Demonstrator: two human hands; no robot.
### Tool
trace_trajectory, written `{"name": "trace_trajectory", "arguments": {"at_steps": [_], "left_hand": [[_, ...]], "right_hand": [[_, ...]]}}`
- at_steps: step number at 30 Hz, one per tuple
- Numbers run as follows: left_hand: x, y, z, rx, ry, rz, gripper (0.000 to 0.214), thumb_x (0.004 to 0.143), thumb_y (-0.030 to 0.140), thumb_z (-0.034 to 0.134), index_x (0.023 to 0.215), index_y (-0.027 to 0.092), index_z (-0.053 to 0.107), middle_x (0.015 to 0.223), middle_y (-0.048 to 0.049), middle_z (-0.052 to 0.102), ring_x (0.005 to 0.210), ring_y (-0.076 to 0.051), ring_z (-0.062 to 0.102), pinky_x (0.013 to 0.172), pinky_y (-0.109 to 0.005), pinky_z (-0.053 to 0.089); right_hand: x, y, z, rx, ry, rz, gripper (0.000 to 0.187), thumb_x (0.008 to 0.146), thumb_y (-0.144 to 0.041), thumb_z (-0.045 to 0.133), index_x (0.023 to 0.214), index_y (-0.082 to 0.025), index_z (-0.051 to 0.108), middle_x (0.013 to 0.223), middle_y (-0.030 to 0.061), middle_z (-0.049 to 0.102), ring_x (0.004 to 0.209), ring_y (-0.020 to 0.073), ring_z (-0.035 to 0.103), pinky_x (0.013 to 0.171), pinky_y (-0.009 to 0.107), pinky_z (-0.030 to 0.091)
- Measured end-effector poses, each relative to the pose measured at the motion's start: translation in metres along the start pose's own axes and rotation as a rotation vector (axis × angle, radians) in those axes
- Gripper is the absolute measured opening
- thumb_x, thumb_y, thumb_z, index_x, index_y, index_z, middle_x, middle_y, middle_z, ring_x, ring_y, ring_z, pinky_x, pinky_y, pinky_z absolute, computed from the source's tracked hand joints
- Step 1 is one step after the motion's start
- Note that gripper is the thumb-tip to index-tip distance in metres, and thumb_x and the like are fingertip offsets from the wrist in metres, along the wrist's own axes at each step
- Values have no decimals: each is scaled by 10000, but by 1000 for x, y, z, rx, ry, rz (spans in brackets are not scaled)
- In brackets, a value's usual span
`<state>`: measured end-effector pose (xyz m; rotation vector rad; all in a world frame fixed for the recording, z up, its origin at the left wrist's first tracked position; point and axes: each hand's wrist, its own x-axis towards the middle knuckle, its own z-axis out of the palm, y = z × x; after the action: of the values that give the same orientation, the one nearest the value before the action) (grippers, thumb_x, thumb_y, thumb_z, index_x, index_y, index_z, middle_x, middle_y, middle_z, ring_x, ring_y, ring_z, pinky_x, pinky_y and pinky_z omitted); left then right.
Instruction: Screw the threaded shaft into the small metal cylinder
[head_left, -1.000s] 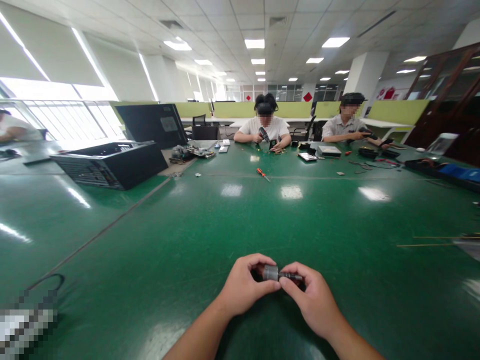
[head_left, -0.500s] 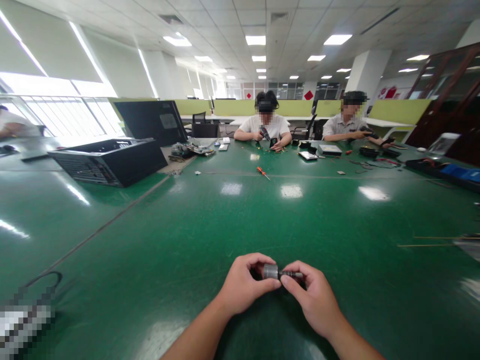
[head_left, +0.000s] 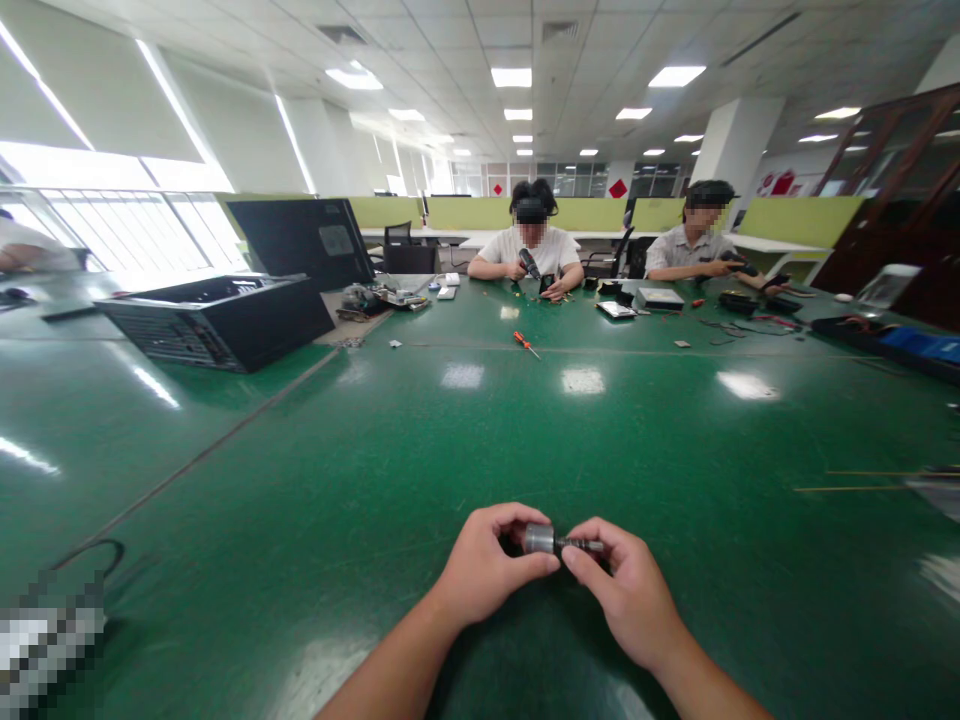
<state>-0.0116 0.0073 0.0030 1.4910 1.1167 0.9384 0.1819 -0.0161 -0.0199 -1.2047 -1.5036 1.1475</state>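
My left hand (head_left: 484, 565) and my right hand (head_left: 628, 590) meet low over the green table (head_left: 420, 440), close to its near edge. Both pinch one small grey metal cylinder (head_left: 540, 538) with a thin dark threaded shaft (head_left: 581, 545) sticking out to the right. The left fingers wrap round the cylinder body. Thumb and fingers of the right hand close on the shaft end. Part of the piece is hidden inside my fingers.
A black computer case (head_left: 217, 320) lies at the left, with an upright black panel (head_left: 304, 245) behind it. An orange-handled screwdriver (head_left: 525, 345) lies mid-table. Two people (head_left: 534, 250) (head_left: 701, 250) work with tools at the far side, among small parts. A black cable (head_left: 90, 555) curls at the near left.
My hands and the metal piece sit slightly higher in the picture; the grip is the same. The view has tilted a little downward.
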Motion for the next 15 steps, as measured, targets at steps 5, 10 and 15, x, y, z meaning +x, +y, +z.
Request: {"name": "trace_trajectory", "arguments": {"at_steps": [5,10,15], "left_hand": [[0,1,1,16,-22,1,347,634,289,860,927,143,747,771,-32,703,701,-168,590,674,-274,445],[0,5,1,61,-33,1,317,645,277,842,920,150,747,766,-21,698,707,-167,591,679,-271,447],[-1,8,1,135,-28,17,299,644,261,832,913,162,747,773,-13,703,724,-175,601,690,-274,448]], "right_hand": [[0,0,0,4,-1,4,255,876,-419,642,817,-173,671,711,7,582,669,162,504,637,271,385],[-1,-2,0,-10,-2,-4,250,875,-416,642,813,-175,661,730,11,595,690,167,517,663,276,393],[0,-6,0,-24,-3,-14,211,867,-380,646,812,-176,645,730,3,590,697,164,524,676,276,395]]}}
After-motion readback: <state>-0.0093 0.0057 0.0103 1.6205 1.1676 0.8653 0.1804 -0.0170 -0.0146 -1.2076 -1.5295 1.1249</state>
